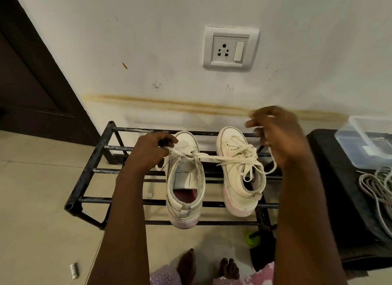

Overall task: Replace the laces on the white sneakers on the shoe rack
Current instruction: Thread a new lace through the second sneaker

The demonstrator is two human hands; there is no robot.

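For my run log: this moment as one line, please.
left hand: pinches lace by left sneaker | right hand: holds lace above right sneaker | right sneaker: laced | both on shoe rack

My left hand (152,151) is low, knuckles up, thumb and fingers pinching a lace (212,158) pulled taut. My right hand (277,136) is higher and further out, back to camera, fingers curled round a lace strand (275,165); slightly blurred. Can't tell if it's the same lace. Both forearms bare, reaching forward, roughly parallel. Bare feet (186,263) at the bottom edge.
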